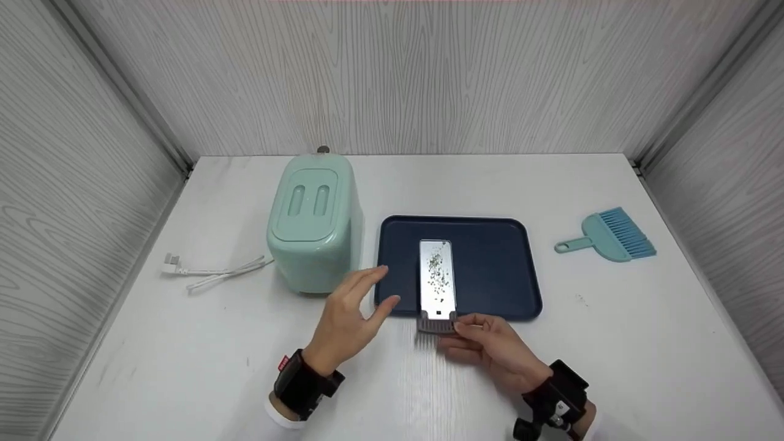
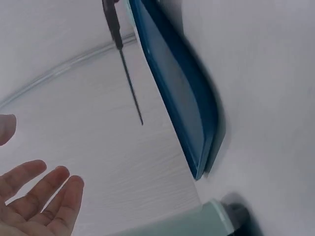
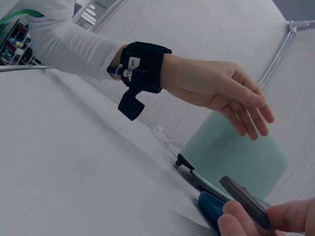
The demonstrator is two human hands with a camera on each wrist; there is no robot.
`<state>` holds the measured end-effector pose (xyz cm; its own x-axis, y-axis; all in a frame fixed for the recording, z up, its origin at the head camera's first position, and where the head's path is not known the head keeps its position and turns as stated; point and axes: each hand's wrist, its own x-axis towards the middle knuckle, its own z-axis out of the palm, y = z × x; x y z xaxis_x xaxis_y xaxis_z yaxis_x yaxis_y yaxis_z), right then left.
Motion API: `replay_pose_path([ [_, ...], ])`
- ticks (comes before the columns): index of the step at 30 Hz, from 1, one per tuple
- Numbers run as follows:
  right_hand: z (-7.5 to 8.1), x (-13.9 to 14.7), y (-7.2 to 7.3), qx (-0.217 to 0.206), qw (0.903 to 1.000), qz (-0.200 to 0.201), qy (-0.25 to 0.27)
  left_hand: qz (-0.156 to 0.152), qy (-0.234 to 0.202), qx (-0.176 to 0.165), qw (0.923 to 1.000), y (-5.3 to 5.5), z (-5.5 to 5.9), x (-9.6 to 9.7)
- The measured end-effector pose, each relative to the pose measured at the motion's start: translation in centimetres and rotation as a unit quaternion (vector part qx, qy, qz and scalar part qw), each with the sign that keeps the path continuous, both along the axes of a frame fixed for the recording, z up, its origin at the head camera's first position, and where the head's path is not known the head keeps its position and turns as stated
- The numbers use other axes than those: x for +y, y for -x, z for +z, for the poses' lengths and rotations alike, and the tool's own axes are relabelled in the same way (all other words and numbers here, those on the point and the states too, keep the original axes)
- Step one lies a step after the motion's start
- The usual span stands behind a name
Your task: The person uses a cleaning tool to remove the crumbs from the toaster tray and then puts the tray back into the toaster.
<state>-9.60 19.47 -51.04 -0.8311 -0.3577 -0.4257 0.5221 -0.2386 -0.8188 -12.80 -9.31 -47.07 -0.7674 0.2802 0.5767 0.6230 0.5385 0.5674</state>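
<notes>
A flat shiny metal crumb tray (image 1: 437,275), scattered with dark crumbs, is held level above a navy serving tray (image 1: 496,269). My right hand (image 1: 493,349) pinches its grey ridged end between thumb and fingers, at the front edge of the serving tray. The left wrist view shows the crumb tray (image 2: 130,83) edge-on, apart from the serving tray (image 2: 172,73). My left hand (image 1: 349,318) hovers by the serving tray's left edge, fingers spread and holding nothing. In the right wrist view, the left hand (image 3: 226,88) is above the grey end (image 3: 246,199).
A mint-green toaster (image 1: 312,226) with a two-slot lid stands left of the serving tray. Its white plug and cord (image 1: 214,272) lie further left. On the right lies a small blue brush (image 1: 612,236). A few specks dot the table near it. Panel walls close off the back and sides.
</notes>
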Motion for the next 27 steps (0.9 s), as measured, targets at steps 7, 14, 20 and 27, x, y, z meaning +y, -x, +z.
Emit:
replay_pose_path([
  [7, 0.4, 0.5, 0.7, 0.015, 0.9995, 0.002, -0.029, -0.038, -0.034, -0.152, 0.9871, 0.1, -1.9, 1.9],
  [14, 0.7, 0.8, 1.2, 0.024, 0.9994, -0.006, -0.024, -0.060, -0.067, -0.262, 0.9610, 0.7, -2.7, 3.8],
  [20, 0.8, 0.8, 1.2, 0.020, 0.9993, -0.018, -0.026, -0.069, -0.103, -0.328, 0.9365, 1.4, -2.7, 5.0],
  [27, 0.9, 0.6, 1.1, 0.025, 0.9988, -0.018, -0.036, -0.065, -0.116, -0.348, 0.9280, 1.4, -3.3, 5.2],
])
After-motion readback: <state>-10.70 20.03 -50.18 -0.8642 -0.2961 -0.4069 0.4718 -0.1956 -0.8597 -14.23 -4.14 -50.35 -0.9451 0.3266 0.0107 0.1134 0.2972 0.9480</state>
